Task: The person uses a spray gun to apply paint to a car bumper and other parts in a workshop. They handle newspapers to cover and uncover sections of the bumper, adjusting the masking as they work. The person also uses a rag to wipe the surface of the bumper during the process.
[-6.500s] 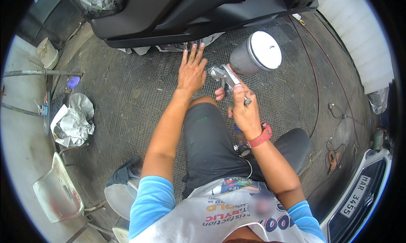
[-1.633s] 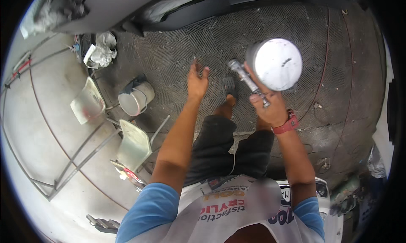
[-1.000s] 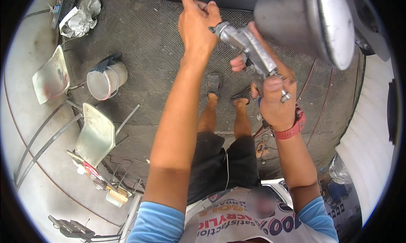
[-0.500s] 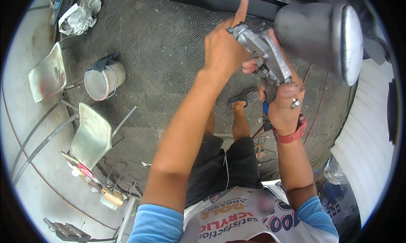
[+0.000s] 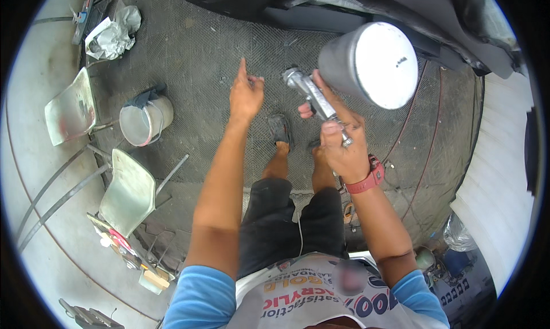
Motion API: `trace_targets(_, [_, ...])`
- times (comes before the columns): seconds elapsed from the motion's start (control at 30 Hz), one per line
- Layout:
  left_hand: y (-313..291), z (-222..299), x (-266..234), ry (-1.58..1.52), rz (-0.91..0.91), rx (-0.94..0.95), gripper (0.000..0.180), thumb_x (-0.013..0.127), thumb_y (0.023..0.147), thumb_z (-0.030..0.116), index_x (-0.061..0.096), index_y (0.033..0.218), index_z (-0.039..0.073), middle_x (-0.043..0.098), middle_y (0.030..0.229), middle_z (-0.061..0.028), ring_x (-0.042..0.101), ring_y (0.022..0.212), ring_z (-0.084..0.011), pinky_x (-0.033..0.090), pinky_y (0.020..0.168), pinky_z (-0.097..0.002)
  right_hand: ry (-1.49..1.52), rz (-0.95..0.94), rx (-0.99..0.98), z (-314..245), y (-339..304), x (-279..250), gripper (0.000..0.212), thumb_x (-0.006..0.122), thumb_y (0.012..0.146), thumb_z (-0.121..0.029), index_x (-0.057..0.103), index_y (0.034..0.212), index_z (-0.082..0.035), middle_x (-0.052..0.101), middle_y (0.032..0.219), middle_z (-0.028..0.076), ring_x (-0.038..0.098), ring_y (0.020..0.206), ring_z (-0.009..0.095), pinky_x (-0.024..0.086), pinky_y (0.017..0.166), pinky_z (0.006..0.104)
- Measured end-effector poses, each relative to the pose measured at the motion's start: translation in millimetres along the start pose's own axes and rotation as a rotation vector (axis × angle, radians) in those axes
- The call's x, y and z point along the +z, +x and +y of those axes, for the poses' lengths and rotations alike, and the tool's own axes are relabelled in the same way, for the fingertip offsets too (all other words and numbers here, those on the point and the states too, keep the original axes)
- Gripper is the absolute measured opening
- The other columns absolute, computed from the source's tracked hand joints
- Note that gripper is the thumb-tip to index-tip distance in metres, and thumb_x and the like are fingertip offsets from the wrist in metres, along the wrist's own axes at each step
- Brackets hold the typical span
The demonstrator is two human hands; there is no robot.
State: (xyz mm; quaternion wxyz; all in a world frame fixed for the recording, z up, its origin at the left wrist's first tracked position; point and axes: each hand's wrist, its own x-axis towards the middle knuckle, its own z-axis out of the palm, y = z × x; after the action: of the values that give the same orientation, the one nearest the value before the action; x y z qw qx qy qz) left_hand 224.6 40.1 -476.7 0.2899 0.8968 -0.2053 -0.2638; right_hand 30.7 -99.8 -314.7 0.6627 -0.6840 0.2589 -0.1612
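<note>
A silver spray gun point(image 5: 316, 95) is in my right hand point(image 5: 348, 148), held out in front of me over the floor. Its grey paint cup point(image 5: 339, 62) with a white lid point(image 5: 389, 67) tilts to the right, so the lid's top shows. My fingers wrap the gun's handle, which they mostly hide. To the left of the gun and apart from it, my left hand point(image 5: 246, 101) is empty, with its index finger pointing forward and the others partly bent. A red watch point(image 5: 366, 177) is on my right wrist.
Dark panels point(image 5: 344, 21) stand at the far right. At the left are a bucket point(image 5: 136, 125) with a dark cloth, two worn chair shells point(image 5: 127, 192) and crumpled paper point(image 5: 116, 34). A thin red hose point(image 5: 427, 151) crosses the textured dark floor mat point(image 5: 195, 54) at right.
My left hand has moved away from the spray gun's front, left and closer to me. The gun has shifted left and tilted, turning its cup's lid upward into view.
</note>
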Motion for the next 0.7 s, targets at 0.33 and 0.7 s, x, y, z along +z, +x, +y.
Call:
trace_targets(0.33, [56, 75, -52, -0.099, 0.083, 0.097, 0.091, 0.073, 0.100, 0.020, 0.022, 0.174, 0.008, 0.072, 0.108, -0.0117, 0.070, 0.082, -0.0183, 0.057, 0.082, -0.0361, 0.052, -0.028, -0.019, -37, 18, 6, 0.068, 0.058, 0.110, -0.044, 0.051, 0.160, 0.001, 0.072, 0.134, 0.022, 0.075, 0.099, 0.021, 0.059, 0.086, 0.0348])
trace_targets(0.7, [111, 49, -49, -0.016, 0.100, 0.444, 0.091, 0.073, 0.098, 0.019, 0.025, 0.175, 0.028, 0.067, 0.097, -0.0067, 0.066, 0.076, -0.0227, 0.058, 0.075, -0.0402, 0.042, -0.011, 0.099, -4, 37, 73, 0.082, 0.053, 0.110, -0.058, 0.047, 0.161, 0.006, 0.065, 0.150, 0.022, 0.075, 0.115, 0.022, 0.057, 0.099, 0.0371])
